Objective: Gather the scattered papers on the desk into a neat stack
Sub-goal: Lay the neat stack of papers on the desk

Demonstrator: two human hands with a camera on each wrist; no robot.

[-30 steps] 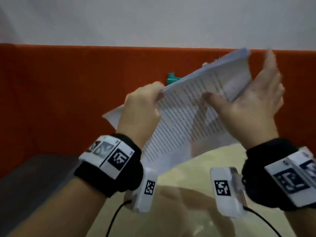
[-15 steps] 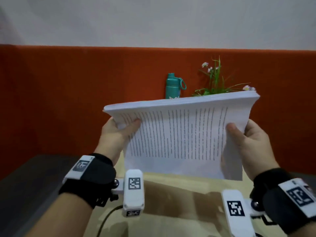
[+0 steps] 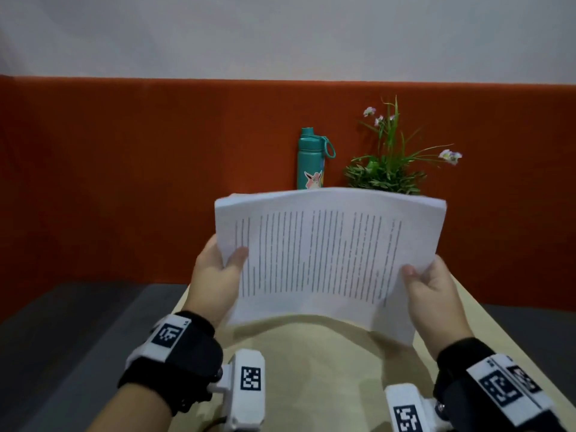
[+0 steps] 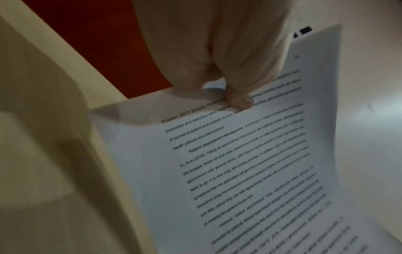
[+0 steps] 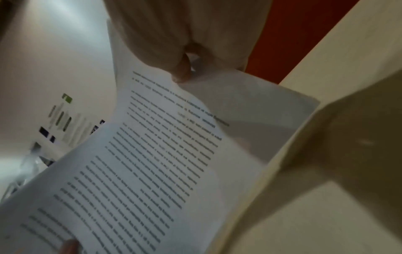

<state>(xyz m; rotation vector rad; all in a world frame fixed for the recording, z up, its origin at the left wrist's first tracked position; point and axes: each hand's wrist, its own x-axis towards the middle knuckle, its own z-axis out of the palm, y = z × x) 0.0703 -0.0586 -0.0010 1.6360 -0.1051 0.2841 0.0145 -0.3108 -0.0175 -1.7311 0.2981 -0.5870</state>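
Note:
A stack of white printed papers (image 3: pixel 324 257) hangs in the air above the beige desk (image 3: pixel 311 353), turned sideways and bowed upward in the middle. My left hand (image 3: pixel 218 272) grips its left edge, thumb on the printed face. My right hand (image 3: pixel 433 294) grips the right edge the same way. In the left wrist view the thumb presses on the papers (image 4: pixel 250 163). In the right wrist view the papers (image 5: pixel 152 171) curve away from my thumb, and the other hand's fingertip shows at the bottom edge.
A teal bottle (image 3: pixel 311 160) and a potted plant with small flowers (image 3: pixel 389 163) stand at the back of the desk against an orange partition (image 3: pixel 124 182). Dark grey surfaces (image 3: pixel 78 338) flank the desk on both sides.
The stack went from tilted, with my right hand flat against it, to level and held at both edges. It has since come lower and nearer to me.

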